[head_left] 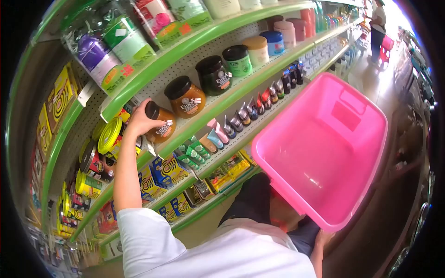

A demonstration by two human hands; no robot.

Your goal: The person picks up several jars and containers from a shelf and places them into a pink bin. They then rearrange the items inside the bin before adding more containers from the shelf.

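Observation:
My left hand is wrapped round an amber jar with a black lid at the left end of a green-edged shelf. Beside that jar stand a second amber jar and a dark jar, then a green jar. My right hand grips the lower edge of a pink plastic basket, and its fingertips are hidden behind the rim. Nothing shows inside the basket, which is tilted toward me.
Tubes and boxes line the lower shelves. Wrapped bottles sit on the shelf above. Yellow-lidded tubs are at the left. A person stands far down the aisle, near a red basket.

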